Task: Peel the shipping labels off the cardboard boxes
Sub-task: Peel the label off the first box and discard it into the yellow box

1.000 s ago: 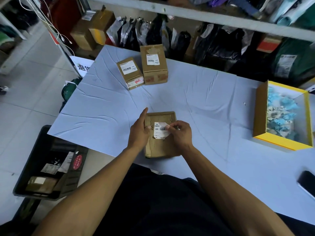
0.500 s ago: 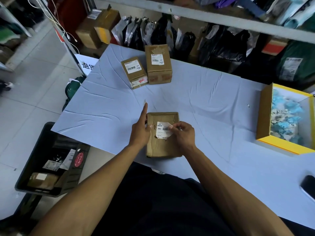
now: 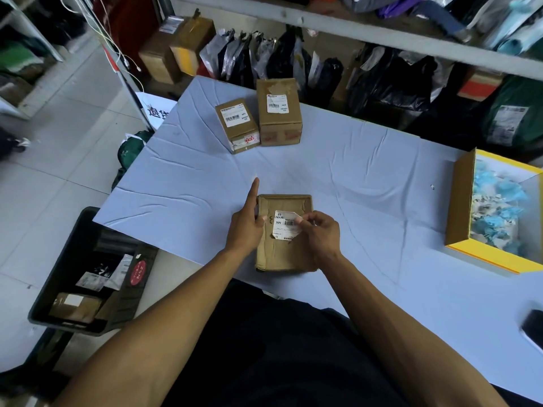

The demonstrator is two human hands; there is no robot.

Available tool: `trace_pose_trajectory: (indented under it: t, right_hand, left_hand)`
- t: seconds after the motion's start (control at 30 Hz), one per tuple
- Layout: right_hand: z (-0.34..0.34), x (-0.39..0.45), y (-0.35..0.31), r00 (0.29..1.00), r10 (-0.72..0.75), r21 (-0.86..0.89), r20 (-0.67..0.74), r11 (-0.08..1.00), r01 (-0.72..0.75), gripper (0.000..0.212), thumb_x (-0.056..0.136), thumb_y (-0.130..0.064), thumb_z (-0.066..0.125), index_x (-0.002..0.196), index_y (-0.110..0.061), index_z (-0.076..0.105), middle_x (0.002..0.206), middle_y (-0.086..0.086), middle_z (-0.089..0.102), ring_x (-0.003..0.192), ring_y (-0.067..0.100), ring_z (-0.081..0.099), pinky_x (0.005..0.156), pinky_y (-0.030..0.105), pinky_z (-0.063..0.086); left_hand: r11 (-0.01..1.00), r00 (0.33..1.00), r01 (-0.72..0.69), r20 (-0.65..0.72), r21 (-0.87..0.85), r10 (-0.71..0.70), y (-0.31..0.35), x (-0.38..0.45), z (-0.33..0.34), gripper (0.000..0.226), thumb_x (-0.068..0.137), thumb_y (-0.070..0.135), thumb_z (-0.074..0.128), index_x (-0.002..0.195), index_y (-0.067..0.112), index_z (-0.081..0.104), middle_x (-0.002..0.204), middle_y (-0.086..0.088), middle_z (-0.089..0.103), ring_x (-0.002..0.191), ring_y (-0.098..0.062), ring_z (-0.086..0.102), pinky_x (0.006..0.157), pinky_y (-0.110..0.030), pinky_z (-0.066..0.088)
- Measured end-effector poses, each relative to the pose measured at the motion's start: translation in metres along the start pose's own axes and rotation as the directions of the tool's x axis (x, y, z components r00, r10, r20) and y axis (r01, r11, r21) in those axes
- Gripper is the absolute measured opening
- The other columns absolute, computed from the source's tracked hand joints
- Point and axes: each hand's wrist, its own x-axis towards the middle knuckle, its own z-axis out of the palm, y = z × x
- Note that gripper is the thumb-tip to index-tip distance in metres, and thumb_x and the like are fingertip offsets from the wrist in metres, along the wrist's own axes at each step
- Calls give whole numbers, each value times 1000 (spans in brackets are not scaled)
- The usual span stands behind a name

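Label [image 3: 284, 224] corner lifted further than a moment ago — our right hand [image 3: 318, 232] pinches it. Left hand [image 3: 246, 223] braces the box [image 3: 283, 251], forefinger extended.

Parcel depot: shelf [image 3: 338, 23] over bagged parcels [image 3: 382, 83], labelled cardboard boxes [image 3: 279, 113] on table [image 3: 367, 171].

Cardboard boxes on table: 3, namely near box [image 3: 283, 248], small far box [image 3: 237, 124], taller far box [image 3: 279, 111]. Shipping labels visible on them: 3, one per box. Yellow-rimmed boxes: 1 [image 3: 458, 207]; black crates on floor: 1 [image 3: 61, 271].
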Motion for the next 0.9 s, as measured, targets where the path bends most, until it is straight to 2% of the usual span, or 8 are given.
trace_pose_trajectory:
  t: [0.07,0.17,0.3,0.37,0.43,0.5,0.8,0.9]
  right_hand:
    - [0,0,0,1000,5,5,3,1000,-5,12,77,-14,77,71,-5,70,64,-7,60,63,6,52,60,19,38]
    - [0,-1,-1,1000,8,11,12,1000,-8,13,77,-14,77,71,-6,70,65,-6,61,65,8,53,61,22,39]
    - [-1,-1,-1,1000,-5,9,11,1000,5,12,78,-14,76,70,-9,70,68,-4,63,68,9,55,61,22,40]
    - [-2,-1,0,1000,-12,6,14,1000,12,12,79,-14,75,70,-9,69,69,-4,63,69,10,55,61,21,40]
    - [-2,-2,0,1000,-15,8,20,1000,15,13,79,-14,75,69,-10,68,69,-3,62,68,10,54,60,21,39]
    - [-2,-2,-1,999,-6,31,32,1000,5,15,80,-13,75,67,-11,67,68,-3,61,67,11,54,60,22,39]
    - [-3,1,0,995,69,80,76,994,-76,16,77,-16,78,65,-14,68,70,3,62,69,16,55,64,31,40]
    - [-3,3,-1,990,111,112,89,986,-120,17,77,-14,78,63,-14,67,71,8,63,69,20,56,66,34,43]
  left_hand:
    - [1000,1000,10,-1,-10,-10,2,-1,-1,91,96,7,57,149,54,0,104,-7,58,108,-33,63,86,-43,56]
    - [1000,1000,18,-8,7,-18,5,-3,-2,90,96,7,57,151,50,1,114,-18,61,109,-35,62,82,-43,58]
    - [1000,1000,4,3,11,-4,8,-5,-4,91,96,7,56,150,52,-2,98,7,43,94,-32,64,75,-48,59]
    - [1000,1000,2,2,17,-2,9,-5,-4,93,96,7,56,149,54,-3,93,-1,49,90,-29,66,70,-49,58]
    - [1000,1000,9,-2,25,-9,10,-6,-5,92,96,7,56,150,52,-3,104,-17,58,99,-33,66,72,-48,58]
    - [999,1000,13,-6,30,-12,12,-7,-7,91,96,6,55,152,49,-1,122,-23,60,104,-34,64,77,-46,58]
    - [1000,1000,17,-6,19,-17,13,-9,-7,88,97,7,54,152,50,1,134,-19,57,106,-31,64,83,-46,57]
    - [999,1000,21,-9,24,-20,14,-9,-5,85,97,5,53,153,46,3,136,-17,56,108,-31,63,83,-41,57]
